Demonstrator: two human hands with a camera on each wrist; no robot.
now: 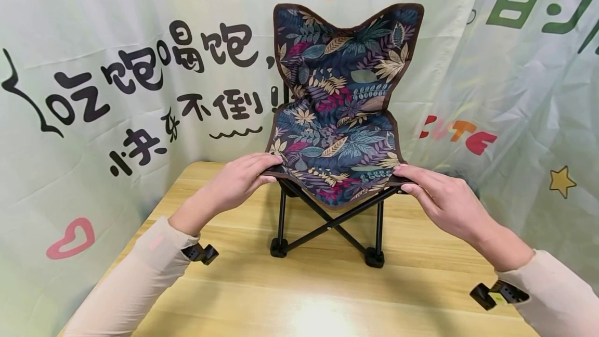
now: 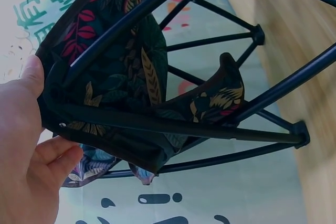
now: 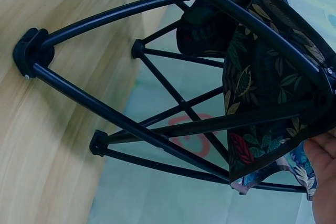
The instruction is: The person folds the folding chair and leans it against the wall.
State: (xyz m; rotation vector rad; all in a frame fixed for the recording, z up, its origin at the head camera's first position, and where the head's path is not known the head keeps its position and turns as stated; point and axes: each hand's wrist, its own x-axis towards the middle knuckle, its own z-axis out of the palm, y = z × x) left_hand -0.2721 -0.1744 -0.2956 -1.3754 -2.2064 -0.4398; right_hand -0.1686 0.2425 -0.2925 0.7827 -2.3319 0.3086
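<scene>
- Small folding chair, dark-blue leaf-print fabric w/ brown edging (image 1: pixel 339 142), stands upright & unfolded on pale wood-grain tabletop (image 1: pixel 252 295), betw. both hands.
- L grip (image 1: pixel 238 177) & R grip (image 1: pixel 449 202) each pinch a near seat corner, thumbs lower, fingers on top.
- Fingers could get nipped at corners if black tubular crossed legs (image 1: pixel 331 221) shift or fold.
- Uneven L vs R pull might skew or tip chair.
- Black blocky feet (image 1: pixel 374 259) may slide b/c tabletop looks smooth; sideways push = prob. cause.
</scene>
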